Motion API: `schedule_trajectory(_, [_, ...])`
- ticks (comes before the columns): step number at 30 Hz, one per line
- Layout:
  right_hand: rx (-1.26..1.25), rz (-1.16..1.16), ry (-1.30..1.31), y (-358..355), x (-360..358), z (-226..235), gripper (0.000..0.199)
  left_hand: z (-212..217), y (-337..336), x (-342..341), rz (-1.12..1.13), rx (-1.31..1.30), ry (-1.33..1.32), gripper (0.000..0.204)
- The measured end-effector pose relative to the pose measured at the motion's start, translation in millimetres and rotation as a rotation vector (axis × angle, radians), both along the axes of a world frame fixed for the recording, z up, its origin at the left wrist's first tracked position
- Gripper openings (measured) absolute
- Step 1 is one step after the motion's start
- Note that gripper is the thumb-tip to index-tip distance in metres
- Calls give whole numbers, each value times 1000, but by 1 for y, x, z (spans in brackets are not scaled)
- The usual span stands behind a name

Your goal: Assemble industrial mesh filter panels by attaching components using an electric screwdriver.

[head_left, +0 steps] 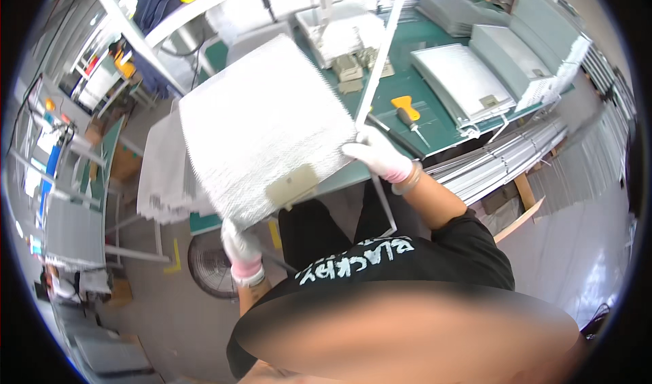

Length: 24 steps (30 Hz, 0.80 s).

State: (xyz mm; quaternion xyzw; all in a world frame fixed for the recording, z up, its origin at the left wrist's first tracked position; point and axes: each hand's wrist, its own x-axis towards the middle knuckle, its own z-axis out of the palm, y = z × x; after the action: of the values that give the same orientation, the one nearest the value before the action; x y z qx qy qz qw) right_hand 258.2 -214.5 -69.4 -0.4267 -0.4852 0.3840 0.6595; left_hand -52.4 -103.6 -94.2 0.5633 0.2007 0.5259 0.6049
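White, finely ribbed material with serrated edges is noted in the square panel, held tilted at the near side of the bench, before the torso. Its near-left corner is gripped by the gloved left hand, whose fingers are partly hidden. Its right edge is pinched by the gloved right hand; the lower end of a slim, straight white strip is met there, but whether it is also gripped cannot be told. A flat khaki rectangle is borne near the panel's near edge. Pale thin sheets are stacked to the left. On the green surface, a flared yellow scraper and a slim-shafted screwdriver are laid together.
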Motion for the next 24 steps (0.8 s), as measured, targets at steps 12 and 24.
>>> schedule_trajectory(12, [204,-670,-301,62,26,76,24,78,130,77,205,388,-28,25])
schedule_trajectory(24, [187,-494,-310,49,24,0,31,6,105,76,178,282,26,25])
